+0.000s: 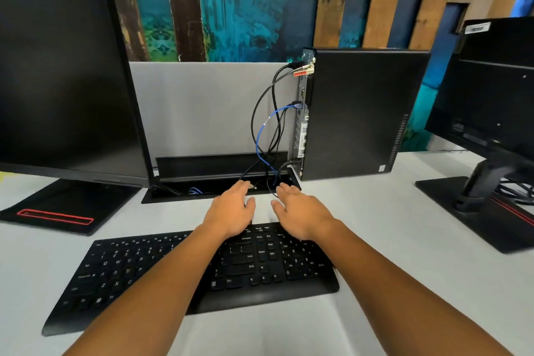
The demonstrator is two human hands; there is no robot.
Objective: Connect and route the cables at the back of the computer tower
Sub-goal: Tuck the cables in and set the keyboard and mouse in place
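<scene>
A black computer tower point(361, 113) stands upright at the back right of the desk, its rear port panel point(303, 113) facing left. Black cables point(260, 107) and a blue network cable point(264, 127) hang from the ports down into an open cable tray point(219, 166) recessed in the desk. My left hand point(231, 211) and my right hand point(300, 211) reach side by side to the tray's front edge, fingers extended, holding nothing. A thin black cable runs between them. My fingertips sit right by the cables where they enter the tray.
A black keyboard point(173, 269) lies under my forearms. A dark monitor point(66, 87) on a red-trimmed stand sits at the left, and another monitor point(491, 95) with its stand at the right. A grey divider panel point(202, 107) rises behind the tray.
</scene>
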